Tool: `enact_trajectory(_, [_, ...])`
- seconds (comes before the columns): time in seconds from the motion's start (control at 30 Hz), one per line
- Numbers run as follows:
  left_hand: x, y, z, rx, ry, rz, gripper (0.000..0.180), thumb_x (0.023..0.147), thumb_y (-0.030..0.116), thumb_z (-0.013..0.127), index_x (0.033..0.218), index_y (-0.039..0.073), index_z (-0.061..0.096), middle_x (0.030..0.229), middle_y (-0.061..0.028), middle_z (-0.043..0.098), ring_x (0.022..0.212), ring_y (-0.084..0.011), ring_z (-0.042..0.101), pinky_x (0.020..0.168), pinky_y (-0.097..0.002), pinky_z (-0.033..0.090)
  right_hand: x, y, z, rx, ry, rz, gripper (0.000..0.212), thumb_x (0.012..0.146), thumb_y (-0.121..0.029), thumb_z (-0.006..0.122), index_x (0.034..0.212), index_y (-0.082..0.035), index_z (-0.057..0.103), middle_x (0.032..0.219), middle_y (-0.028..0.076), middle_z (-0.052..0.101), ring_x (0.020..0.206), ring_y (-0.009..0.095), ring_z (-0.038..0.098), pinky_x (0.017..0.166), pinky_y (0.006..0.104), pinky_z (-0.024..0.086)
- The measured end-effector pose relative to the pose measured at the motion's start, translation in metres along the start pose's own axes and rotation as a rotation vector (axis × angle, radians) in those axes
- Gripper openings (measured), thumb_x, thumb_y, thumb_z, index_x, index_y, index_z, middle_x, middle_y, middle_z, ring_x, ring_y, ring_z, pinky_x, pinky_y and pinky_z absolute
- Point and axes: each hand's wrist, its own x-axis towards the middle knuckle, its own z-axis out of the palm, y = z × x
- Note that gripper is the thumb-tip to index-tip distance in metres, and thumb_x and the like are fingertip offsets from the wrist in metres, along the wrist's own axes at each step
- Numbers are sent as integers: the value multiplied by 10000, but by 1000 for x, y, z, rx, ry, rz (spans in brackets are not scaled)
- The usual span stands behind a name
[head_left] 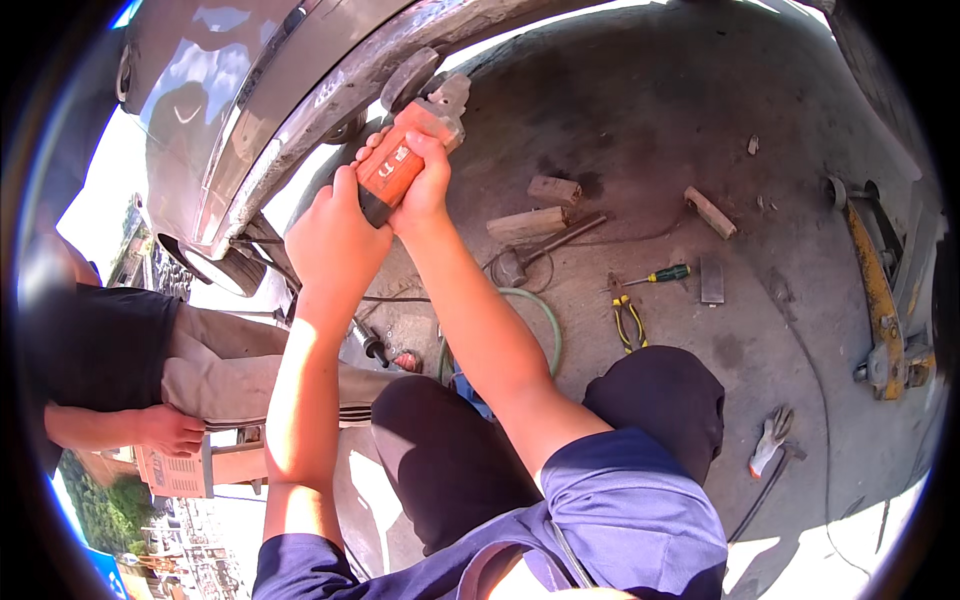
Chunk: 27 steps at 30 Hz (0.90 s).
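Observation:
Both my arms reach forward to an orange angle grinder (392, 172), raised beside the lower edge of a car body. My left hand (338, 238) is closed around its dark rear end. Further forward, my right hand (426, 180) wraps the orange housing from the right, thumb on top. The grinder's disc (410, 80) is next to the worn, scraped sill (325, 105); whether it touches the metal I cannot tell. A grey gear head (450, 95) sticks out at the grinder's front. Part of the grip is hidden behind my fingers.
A co-worker's hand (172, 430) rests near their knee at left. On the floor are wooden blocks (527, 223), a hammer (512, 266), pliers (630, 325), a screwdriver (668, 273), a green hose (552, 325) and a glove (768, 447). A yellow floor jack (878, 290) stands right.

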Motion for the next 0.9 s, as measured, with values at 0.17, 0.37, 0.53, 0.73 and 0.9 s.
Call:
enact_trajectory(0.17, [7, 25, -10, -56, 146, 155, 482, 714, 221, 813, 1133, 109, 602, 850, -113, 701, 764, -341, 735, 650, -445, 576, -6, -49, 38, -86, -55, -137, 390, 830, -372, 615, 1006, -26, 577, 900, 127, 641, 841, 293, 664, 798, 456, 578])
enact_trajectory(0.37, [8, -25, 39, -36, 76, -17, 467, 735, 255, 782, 1133, 97, 598, 873, -132, 721, 816, -372, 725, 692, -468, 566, 17, 20, -23, -1, 35, 86, 352, 849, -360, 589, 957, -25, 575, 884, 137, 646, 830, 303, 662, 795, 468, 578])
enact_trajectory(0.53, [-17, -77, 51, 17, -22, -156, 467, 754, 278, 774, 1154, 90, 621, 916, -149, 734, 827, -383, 730, 702, -466, 561, -5, 87, -44, -1, 70, 228, 363, 831, -353, 628, 993, -30, 587, 899, 135, 638, 847, 303, 655, 832, 444, 562])
enact_trajectory(0.73, [3, -54, 17, -22, 159, 102, 514, 702, 251, 805, 1161, 109, 621, 908, -121, 724, 823, -357, 728, 658, -449, 557, -1, 50, -1, 54, -27, -40, 346, 836, -300, 626, 1056, -39, 569, 936, 120, 626, 878, 280, 657, 813, 448, 577])
enact_trajectory(0.9, [16, -92, 42, -104, 29, 79, 555, 680, 246, 795, 1184, 110, 604, 942, -144, 735, 874, -394, 716, 730, -472, 548, 5, 78, -17, -55, -28, -72, 371, 828, -170, 662, 1156, -44, 541, 960, 141, 633, 900, 291, 678, 843, 457, 582])
